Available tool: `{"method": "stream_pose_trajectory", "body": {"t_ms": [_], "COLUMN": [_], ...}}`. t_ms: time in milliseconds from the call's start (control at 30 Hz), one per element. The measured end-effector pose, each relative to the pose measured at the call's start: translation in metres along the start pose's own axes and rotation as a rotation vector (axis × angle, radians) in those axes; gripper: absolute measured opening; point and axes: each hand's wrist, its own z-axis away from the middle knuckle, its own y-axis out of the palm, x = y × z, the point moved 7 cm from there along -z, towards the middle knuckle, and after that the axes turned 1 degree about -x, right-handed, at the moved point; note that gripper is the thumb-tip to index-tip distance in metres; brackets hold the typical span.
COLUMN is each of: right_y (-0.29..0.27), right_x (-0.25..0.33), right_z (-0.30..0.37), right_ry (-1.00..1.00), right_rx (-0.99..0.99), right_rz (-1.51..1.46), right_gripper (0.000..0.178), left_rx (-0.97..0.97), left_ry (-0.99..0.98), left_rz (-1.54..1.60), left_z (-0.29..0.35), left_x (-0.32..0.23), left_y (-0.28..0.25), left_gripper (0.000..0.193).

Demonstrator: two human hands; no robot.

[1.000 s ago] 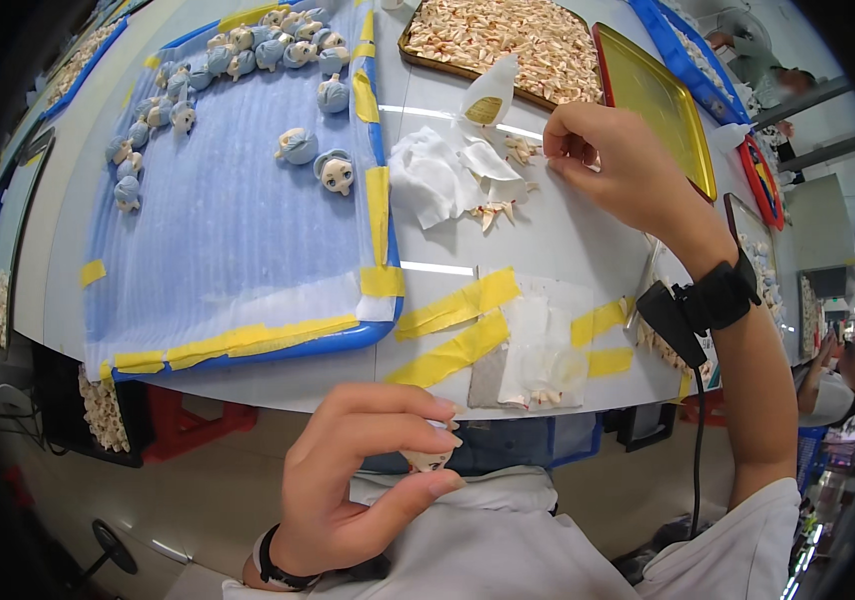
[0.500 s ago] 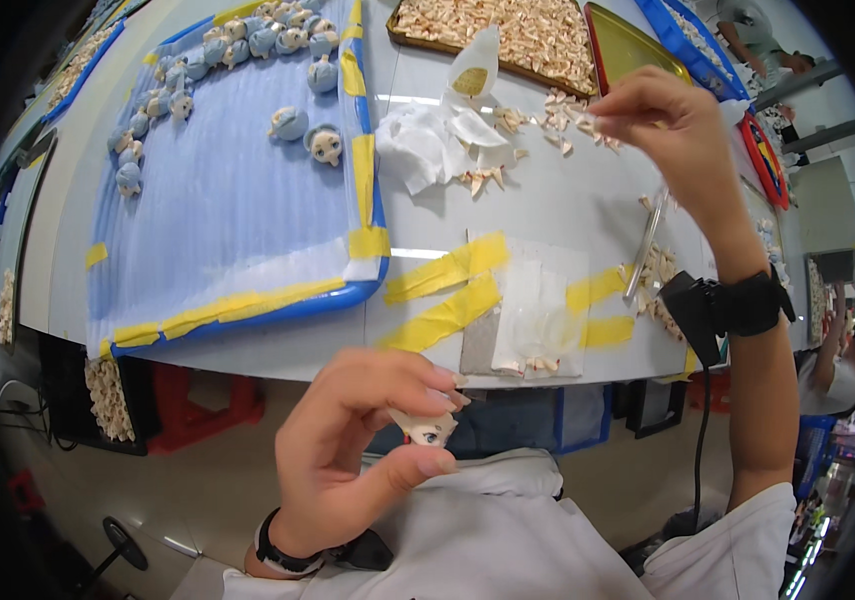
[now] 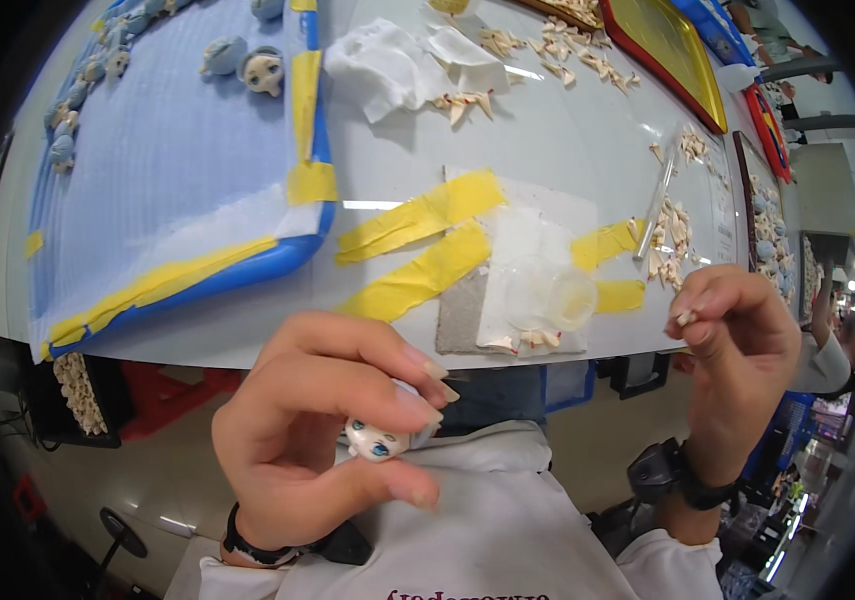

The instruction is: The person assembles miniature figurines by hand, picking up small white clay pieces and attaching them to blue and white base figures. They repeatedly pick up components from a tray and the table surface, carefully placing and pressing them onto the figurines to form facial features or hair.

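Between the thumb and fingers of my left hand [image 3: 318, 430] is a small doll head [image 3: 376, 440] with painted blue eyes; the fingers cover much of it. My right hand [image 3: 738, 330], off to the right beyond the table's front edge, pinches a tiny pale piece [image 3: 686, 318] between thumb and fingertips. In front of me a work pad [image 3: 518, 250] is fixed down with yellow tape [image 3: 423, 225]. A clear round dish [image 3: 553, 295] rests on it, with a few small cream pointed pieces [image 3: 540, 340] beside the dish.
A blue foam-lined tray [image 3: 188, 150] at left carries several doll heads [image 3: 263, 72]. White cloth [image 3: 383, 65] and loose pointed pieces [image 3: 463, 105] lie at the back. A clear rod [image 3: 656, 205] is beside more pieces [image 3: 673, 235]. A red-rimmed gold tray [image 3: 673, 60] stands far right.
My right hand has come down and toward me from the loose pieces at the back, with a tiny piece pinched. The left hand has shifted slightly left, turning the doll head.
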Motion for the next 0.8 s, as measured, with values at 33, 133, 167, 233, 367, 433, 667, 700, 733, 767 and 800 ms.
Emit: {"method": "stream_pose_trajectory", "body": {"t_ms": [33, 133, 167, 233, 367, 433, 667, 700, 733, 767, 800], "right_y": [0.004, 0.015, 0.018, 0.027, 0.044, 0.050, 0.060, 0.060, 0.061, 0.061, 0.060], "right_x": [-0.002, -0.003, -0.002, 0.010, 0.019, 0.023, 0.036, 0.036, 0.037, 0.037, 0.037], "right_z": [0.002, -0.001, -0.002, -0.007, -0.005, -0.003, 0.001, 0.000, -0.001, -0.001, -0.001], "right_ry": [-0.008, -0.074, -0.110, -0.269, -0.487, -0.572, -0.751, -0.735, -0.719, -0.687, -0.689], "right_rx": [-0.004, 0.044, 0.071, 0.133, 0.137, 0.141, 0.177, 0.178, 0.181, 0.174, 0.167], "right_rz": [0.016, 0.171, 0.230, 0.374, 0.599, 0.720, 0.936, 0.942, 0.949, 0.947, 0.944], "right_gripper": [0.016, 0.015, 0.017, 0.017, 0.015, 0.013, 0.013, 0.013, 0.012, 0.012, 0.012], "left_rx": [-0.044, -0.044, -0.021, 0.007, -0.024, 0.030, 0.161, 0.142, 0.133, 0.123, 0.129], "left_ry": [-0.068, -0.134, -0.117, -0.057, -0.064, -0.042, 0.065, 0.054, 0.031, 0.008, -0.026], "left_rz": [0.016, 0.068, 0.080, 0.065, 0.031, -0.014, -0.019, 0.022, 0.051, 0.079, 0.097], "left_z": [0.001, -0.001, 0.000, 0.001, 0.000, -0.003, -0.007, -0.008, -0.008, -0.008, -0.009], "left_x": [0.001, 0.006, 0.004, 0.005, 0.011, 0.010, 0.006, 0.007, 0.008, 0.009, 0.009], "left_y": [0.003, 0.007, 0.009, 0.006, 0.005, 0.006, 0.013, 0.015, 0.017, 0.019, 0.021], "left_gripper": [0.045, 0.043, 0.043, 0.043, 0.042, 0.042, 0.042, 0.042, 0.043, 0.044, 0.046]}}
